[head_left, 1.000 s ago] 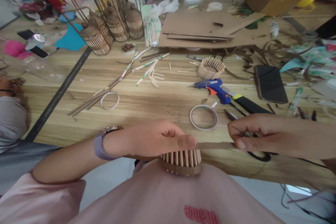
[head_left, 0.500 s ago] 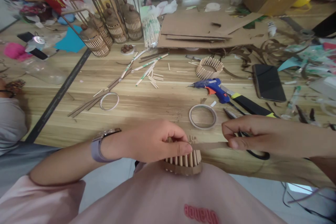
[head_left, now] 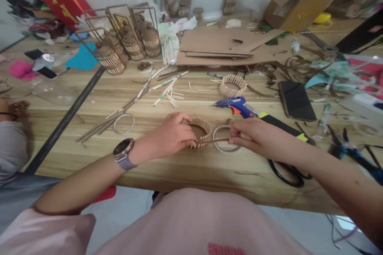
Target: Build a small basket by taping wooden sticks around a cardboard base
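The left hand (head_left: 172,134) is pinching the near left rim of the stick ring (head_left: 207,125) on the table (head_left: 179,173), while the right hand (head_left: 249,133) is pinching the brown strip (head_left: 216,141), holding it out across the tape roll (head_left: 226,151). The ring is looking light but breakable, favoring a gentle rim grip; the strip is seeming thin and bendy. The roll is crowding its path, and the glue gun (head_left: 229,102) and cutter (head_left: 278,125) are lying beyond.

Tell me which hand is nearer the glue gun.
Right. The right hand is just on the near side of the glue gun, by its handle; the left hand is farther off, to its left, at the nearer stick ring.
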`<state>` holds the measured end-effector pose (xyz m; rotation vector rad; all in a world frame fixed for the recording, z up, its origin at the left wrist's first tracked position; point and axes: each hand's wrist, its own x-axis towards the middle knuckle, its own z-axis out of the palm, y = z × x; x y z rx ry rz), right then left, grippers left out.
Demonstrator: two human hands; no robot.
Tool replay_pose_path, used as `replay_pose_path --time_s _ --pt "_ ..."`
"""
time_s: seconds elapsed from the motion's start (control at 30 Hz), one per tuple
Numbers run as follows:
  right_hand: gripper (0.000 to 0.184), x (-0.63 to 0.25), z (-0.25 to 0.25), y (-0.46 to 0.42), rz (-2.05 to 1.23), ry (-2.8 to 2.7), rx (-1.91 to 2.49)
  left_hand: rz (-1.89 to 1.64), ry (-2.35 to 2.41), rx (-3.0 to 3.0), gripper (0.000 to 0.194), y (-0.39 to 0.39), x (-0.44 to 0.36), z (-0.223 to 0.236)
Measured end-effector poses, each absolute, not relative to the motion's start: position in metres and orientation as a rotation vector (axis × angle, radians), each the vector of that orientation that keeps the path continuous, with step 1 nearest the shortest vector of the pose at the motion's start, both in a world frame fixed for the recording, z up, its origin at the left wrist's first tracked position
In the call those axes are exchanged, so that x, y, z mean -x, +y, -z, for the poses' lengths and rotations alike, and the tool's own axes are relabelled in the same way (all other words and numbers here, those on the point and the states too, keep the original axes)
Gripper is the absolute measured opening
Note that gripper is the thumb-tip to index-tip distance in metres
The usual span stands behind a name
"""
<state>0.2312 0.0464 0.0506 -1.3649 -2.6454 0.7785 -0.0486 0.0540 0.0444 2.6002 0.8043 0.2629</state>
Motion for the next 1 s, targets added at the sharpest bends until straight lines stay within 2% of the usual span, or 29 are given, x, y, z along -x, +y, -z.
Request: replay_pose_path --time_s 0.3,0.63,0.8,1.0 --pt "0.023 -0.224 -0.03 0.058 -0.424 -2.761 1.293 -0.388 0.849 -2.792 0.02 0.049 0.057 -0.011" --pt "0.02 -0.219 -0.025 0.057 -0.367 -2.768 1.224 -0.22 0.914 -2.824 0.021 0.042 0.054 -0.014" --pt "0.02 -0.22 -0.024 0.056 -0.368 -2.774 1.231 -0.214 0.979 -2.803 0.037 0.04 0.044 -0.02" --pt "0.02 -0.22 -0.025 0.057 -0.375 -2.78 1.255 -0.22 1.01 -2.776 0.028 0.042 0.029 -0.013"
